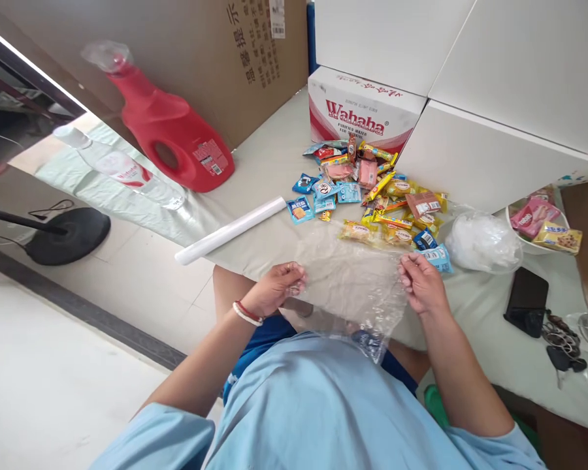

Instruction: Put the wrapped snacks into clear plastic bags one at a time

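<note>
- A red detergent jug (pixel 171 134) lies on its side at the far left of the bench (pixel 274 163), with a clear water bottle (pixel 120 170) lying just beside it, nearer the edge.
- A white roll (pixel 230 230) lies slantwise near the bench's front edge, apart from the jug.
- The left hand (pixel 274 287) pinches the left edge of a clear plastic bag (pixel 347 281), fingers closed on the film; a red-and-white band sits at its wrist.
- The clear plastic bag is stretched between both hands at the bench's near edge, its lower part hanging down toward the person's lap.
- A heap of snack packets (pixel 372 196) lies just beyond the bag, in blue, yellow and pink wrappers, in front of a Wahaha carton (pixel 357 114).
- The right hand (pixel 421 281) grips the bag's right edge, fingers closed on it, just beside a blue packet.
- A crumpled wad of clear plastic (pixel 483 241) sits to the right of the heap.
- A white bowl (pixel 514 238) with more packets stands farther right.
- A black phone (pixel 526 300) and a bunch of keys (pixel 561 339) lie near the right edge.
</note>
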Tool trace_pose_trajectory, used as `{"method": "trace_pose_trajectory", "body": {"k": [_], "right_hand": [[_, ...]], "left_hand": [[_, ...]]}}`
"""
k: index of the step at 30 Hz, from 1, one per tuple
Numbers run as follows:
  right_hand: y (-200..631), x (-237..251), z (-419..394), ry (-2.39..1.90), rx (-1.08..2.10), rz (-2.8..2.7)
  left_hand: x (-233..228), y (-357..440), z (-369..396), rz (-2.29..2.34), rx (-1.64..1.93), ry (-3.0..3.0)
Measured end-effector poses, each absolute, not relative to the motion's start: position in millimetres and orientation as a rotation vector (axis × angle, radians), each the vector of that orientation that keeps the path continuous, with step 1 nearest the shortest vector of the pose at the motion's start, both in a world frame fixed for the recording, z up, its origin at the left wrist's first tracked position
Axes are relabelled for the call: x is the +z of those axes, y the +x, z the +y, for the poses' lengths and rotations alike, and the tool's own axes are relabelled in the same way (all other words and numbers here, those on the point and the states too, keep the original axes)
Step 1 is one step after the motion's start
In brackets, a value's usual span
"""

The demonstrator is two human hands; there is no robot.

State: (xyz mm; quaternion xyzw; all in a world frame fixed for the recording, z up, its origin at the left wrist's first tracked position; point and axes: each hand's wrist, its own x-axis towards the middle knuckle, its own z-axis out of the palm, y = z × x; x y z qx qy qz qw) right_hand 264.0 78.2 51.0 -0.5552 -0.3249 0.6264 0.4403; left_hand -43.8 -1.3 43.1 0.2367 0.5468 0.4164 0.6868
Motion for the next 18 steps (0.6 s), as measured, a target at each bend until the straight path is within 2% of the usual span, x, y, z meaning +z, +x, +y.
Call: {"method": "trace_pose_trajectory", "body": {"k": [5, 8, 11, 13, 16, 18], "right_hand": [[285.7, 33.3, 98.8, -1.450, 1.564, -0.919], [284.1, 21.2, 101.6, -1.427, 1.503, -1.027], [278.8, 14.8, 101.3, -1.416, 1.457, -1.093], [274.4, 14.0, 100.9, -1.421, 1.451, -1.122], [271.1, 14.5, 101.9, -1.429, 1.439, -1.168], [274.1, 13.5, 103.6, -1.436, 1.406, -1.223]], "left_hand": [[44.6, -75.4, 4.2, 1.365, 0.858, 0.675], [54.4, -72.4, 0.9, 1.820, 0.934, 0.896], [77.7, -52.7, -6.7, 2.290, 1.124, 1.293], [92.8, -34.3, -9.9, 2.229, 1.101, 1.752], [100.8, -13.5, -7.8, 1.773, 0.477, 2.331], [95.9, -11.0, -5.6, 1.574, -0.029, 2.348]]}}
